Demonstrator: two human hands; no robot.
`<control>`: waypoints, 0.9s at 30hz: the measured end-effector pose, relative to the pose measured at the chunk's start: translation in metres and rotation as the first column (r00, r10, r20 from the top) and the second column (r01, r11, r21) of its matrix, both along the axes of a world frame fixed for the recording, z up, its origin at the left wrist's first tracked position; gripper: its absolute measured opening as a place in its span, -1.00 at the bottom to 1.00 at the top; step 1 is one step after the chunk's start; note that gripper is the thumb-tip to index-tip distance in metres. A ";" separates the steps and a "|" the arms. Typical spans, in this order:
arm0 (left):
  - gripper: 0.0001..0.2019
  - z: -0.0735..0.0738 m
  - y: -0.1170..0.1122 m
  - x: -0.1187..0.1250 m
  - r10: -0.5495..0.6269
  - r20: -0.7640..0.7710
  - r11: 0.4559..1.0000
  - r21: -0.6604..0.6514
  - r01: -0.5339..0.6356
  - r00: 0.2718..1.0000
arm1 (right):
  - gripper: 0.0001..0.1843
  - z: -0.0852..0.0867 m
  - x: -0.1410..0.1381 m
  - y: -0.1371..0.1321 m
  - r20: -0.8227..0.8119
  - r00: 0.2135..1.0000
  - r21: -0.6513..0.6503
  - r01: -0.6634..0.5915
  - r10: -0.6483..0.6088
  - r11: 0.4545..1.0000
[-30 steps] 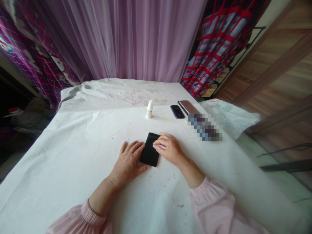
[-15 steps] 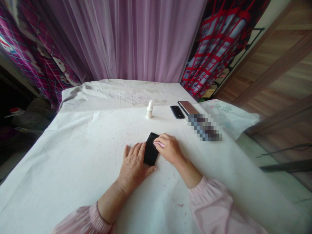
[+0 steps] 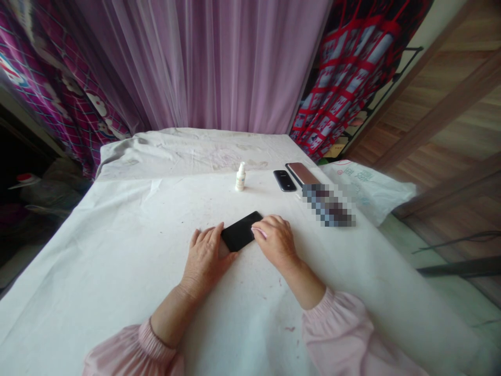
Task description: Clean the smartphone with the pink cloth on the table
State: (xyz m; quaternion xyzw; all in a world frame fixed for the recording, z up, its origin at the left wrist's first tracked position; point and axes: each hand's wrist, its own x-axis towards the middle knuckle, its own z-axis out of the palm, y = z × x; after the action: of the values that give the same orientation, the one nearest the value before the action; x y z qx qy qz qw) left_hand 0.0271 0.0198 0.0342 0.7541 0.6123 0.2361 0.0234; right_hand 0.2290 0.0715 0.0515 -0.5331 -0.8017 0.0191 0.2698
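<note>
A black smartphone [image 3: 240, 233] lies slantwise on the white-covered table, its dark, blank screen facing up. At its left end my left hand [image 3: 204, 256] grips it, fingers along the far edge and thumb along the near edge. My right hand [image 3: 275, 240] is closed on a small, folded pink cloth [image 3: 259, 231], mostly hidden by the fingers, and rests at the phone's right end. Beyond the phone stands a small white spray bottle [image 3: 240, 177], upright and apart from both hands.
Back right lie a small dark phone [image 3: 285, 180], a rose-coloured flat case or phone [image 3: 302, 174] and a pixelated item [image 3: 329, 205]. A white plastic bag [image 3: 370, 183] hangs by the table's right edge. Purple curtains [image 3: 235, 68] border the far side.
The phone has turned clockwise, from nearly upright to a flatter slant. My left hand has shifted slightly left with it. My right hand, still holding the pink cloth, has moved slightly right.
</note>
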 end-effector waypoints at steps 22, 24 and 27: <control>-0.29 -0.004 0.001 -0.002 -0.011 0.008 1.000 0.013 0.010 1.000 | -0.92 0.004 -0.028 -0.017 -0.045 0.979 -0.047 -0.201 0.199 0.978; -0.29 -0.004 0.001 -0.002 -0.008 0.005 1.000 0.014 0.008 1.000 | -0.93 0.004 -0.024 -0.014 -0.042 0.984 -0.047 -0.173 0.171 0.984; -0.28 -0.004 0.001 -0.002 -0.007 0.005 1.000 0.017 0.007 1.000 | -0.94 0.002 -0.017 -0.010 -0.041 0.991 -0.050 -0.131 0.129 0.990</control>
State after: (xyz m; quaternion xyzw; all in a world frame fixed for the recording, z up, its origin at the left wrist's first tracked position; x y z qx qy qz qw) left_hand 0.0253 0.0205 0.0302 0.7558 0.6078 0.2431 0.0193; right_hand 0.2124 0.0615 0.0539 -0.4860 -0.8288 0.0678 0.2690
